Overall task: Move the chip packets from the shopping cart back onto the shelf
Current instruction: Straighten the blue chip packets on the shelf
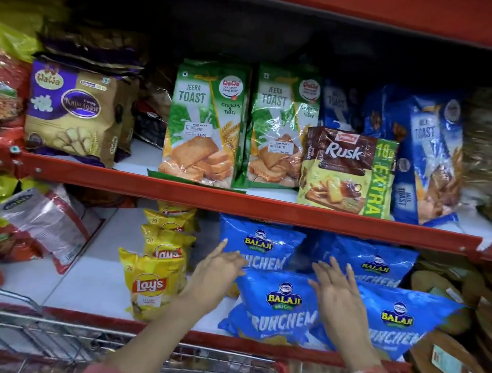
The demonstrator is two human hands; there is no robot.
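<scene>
— Chip packets: where do they stand?
— Blue Balaji packets [278, 305] sit on the lower shelf [89, 285]. My left hand [216, 272] and right hand [339, 298] rest open-fingered against the front one, gripping nothing.
— And the shopping cart [127, 353]?
— Looks emptied, though it's partly hidden; I judge we're nearly done.

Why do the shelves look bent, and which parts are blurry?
Head view: the wide-angle lens bows the red metal shelf edge; corners blur, as at the wire shopping cart; glare streaks the green Jeera Toast packet; the top recess is dark.
</scene>
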